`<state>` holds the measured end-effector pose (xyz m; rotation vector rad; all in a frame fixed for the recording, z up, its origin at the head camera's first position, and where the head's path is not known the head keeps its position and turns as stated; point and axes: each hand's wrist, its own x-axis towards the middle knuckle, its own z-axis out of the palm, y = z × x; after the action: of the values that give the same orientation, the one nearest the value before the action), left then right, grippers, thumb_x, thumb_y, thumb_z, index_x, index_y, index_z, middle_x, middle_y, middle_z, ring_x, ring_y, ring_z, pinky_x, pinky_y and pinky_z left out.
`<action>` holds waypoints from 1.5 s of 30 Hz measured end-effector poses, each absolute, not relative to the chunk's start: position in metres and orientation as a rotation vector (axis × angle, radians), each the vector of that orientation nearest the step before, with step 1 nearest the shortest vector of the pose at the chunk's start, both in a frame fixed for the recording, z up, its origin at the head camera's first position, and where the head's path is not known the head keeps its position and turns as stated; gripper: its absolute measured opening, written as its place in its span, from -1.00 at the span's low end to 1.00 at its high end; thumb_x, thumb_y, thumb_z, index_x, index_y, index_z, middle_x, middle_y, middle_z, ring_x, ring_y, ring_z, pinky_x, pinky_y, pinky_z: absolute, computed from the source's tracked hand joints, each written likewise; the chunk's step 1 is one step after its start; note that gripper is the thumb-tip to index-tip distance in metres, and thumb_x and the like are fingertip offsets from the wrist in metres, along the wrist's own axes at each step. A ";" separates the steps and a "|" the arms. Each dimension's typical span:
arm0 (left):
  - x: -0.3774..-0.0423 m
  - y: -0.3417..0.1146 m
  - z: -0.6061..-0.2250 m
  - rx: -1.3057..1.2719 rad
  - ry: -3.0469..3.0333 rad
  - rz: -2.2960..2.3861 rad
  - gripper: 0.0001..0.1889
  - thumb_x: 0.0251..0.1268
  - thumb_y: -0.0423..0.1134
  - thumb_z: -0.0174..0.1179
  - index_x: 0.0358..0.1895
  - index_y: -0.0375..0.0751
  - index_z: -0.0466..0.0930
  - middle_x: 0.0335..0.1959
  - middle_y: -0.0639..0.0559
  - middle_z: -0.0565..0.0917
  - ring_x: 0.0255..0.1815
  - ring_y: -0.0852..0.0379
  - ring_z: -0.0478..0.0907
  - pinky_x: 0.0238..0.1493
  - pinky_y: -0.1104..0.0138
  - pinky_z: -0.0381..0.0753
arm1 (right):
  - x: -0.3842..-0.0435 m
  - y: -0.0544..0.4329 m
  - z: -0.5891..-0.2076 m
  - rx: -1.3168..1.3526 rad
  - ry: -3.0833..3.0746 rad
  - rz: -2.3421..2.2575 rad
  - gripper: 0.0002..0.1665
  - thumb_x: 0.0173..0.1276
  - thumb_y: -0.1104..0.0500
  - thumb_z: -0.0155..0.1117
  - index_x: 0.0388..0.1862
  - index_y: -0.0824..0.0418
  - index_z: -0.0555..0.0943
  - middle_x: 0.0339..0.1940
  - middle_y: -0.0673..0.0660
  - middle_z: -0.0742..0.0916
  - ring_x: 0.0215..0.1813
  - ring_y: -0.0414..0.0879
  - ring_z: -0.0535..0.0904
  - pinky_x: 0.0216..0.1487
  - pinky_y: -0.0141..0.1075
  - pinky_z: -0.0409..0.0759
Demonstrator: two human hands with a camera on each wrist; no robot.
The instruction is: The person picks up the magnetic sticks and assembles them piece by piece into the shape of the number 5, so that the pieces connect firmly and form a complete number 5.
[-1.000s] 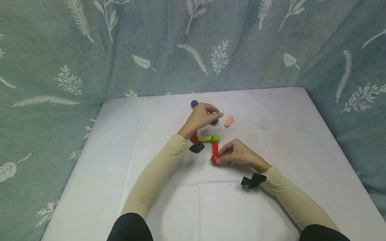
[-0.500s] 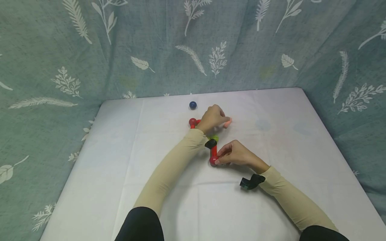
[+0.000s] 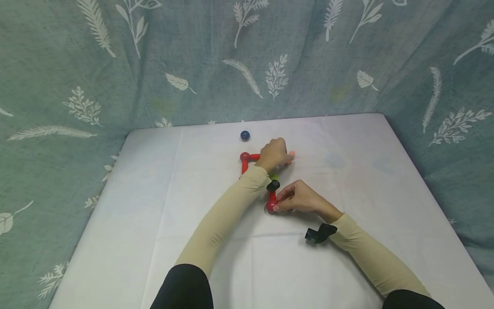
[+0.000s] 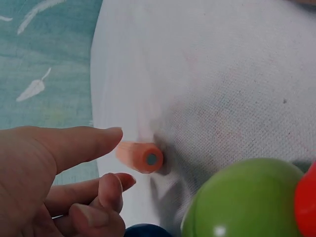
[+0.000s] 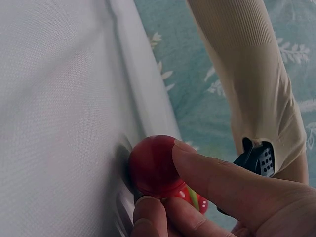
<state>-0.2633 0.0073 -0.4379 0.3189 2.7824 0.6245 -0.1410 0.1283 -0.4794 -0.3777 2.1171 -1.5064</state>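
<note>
My left hand (image 3: 275, 154) reaches over the far middle of the table, beside a short orange rod (image 4: 140, 157) with a grey disc in its end. In the left wrist view the thumb and fingers are spread apart near the rod, without a visible grip on it. My right hand (image 3: 301, 197) pinches a red ball (image 5: 155, 165) between thumb and fingers. That ball joins a red rod (image 3: 272, 195), which leads up to a green ball (image 4: 244, 202). More red rods meet at another red ball (image 3: 245, 156). The left arm hides part of this linked figure.
A blue ball (image 3: 245, 135) lies alone near the table's far edge. Another blue ball (image 4: 148, 231) shows partly below the left hand. A white cloth (image 3: 135, 223) covers the table, and a leaf-patterned curtain (image 3: 216, 98) stands behind it.
My left hand has moved right, from above the blue ball to the orange rod, uncovering the upper left red ball. My right hand stays on its red ball.
</note>
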 end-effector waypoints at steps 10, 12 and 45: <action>-0.260 0.010 -0.441 0.410 2.864 0.457 -0.76 0.32 -0.05 0.36 -0.24 -0.14 0.61 -0.39 0.04 0.62 -0.36 0.06 0.53 -0.16 0.14 0.57 | -0.141 0.127 -0.483 -0.392 2.124 -1.510 -0.74 0.16 0.26 0.59 -0.23 0.40 0.77 -0.40 0.12 0.85 -0.44 -0.30 0.66 -0.40 -0.39 0.62; -0.260 0.011 -0.441 0.416 2.870 0.437 -0.77 0.37 -0.05 0.32 -0.21 -0.15 0.63 -0.35 0.02 0.65 -0.33 0.04 0.56 -0.08 0.10 0.60 | -0.141 0.127 -0.483 -0.392 2.124 -1.514 -0.74 0.16 0.26 0.59 -0.23 0.40 0.77 -0.40 0.13 0.85 -0.45 -0.30 0.66 -0.41 -0.40 0.61; -0.257 0.007 -0.442 0.633 2.889 0.373 -0.81 0.44 -0.14 0.26 -0.15 -0.20 0.67 -0.28 -0.03 0.73 -0.33 0.07 0.57 -0.19 0.14 0.67 | -0.142 0.128 -0.479 -0.384 2.163 -1.487 -0.71 0.15 0.25 0.60 -0.22 0.42 0.77 -0.37 0.18 0.85 -0.42 -0.31 0.66 -0.40 -0.42 0.59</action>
<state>-0.2569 0.0072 -0.4423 0.6335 2.8894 0.3735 -0.1419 0.1278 -0.4787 -0.3835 2.1630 -1.4871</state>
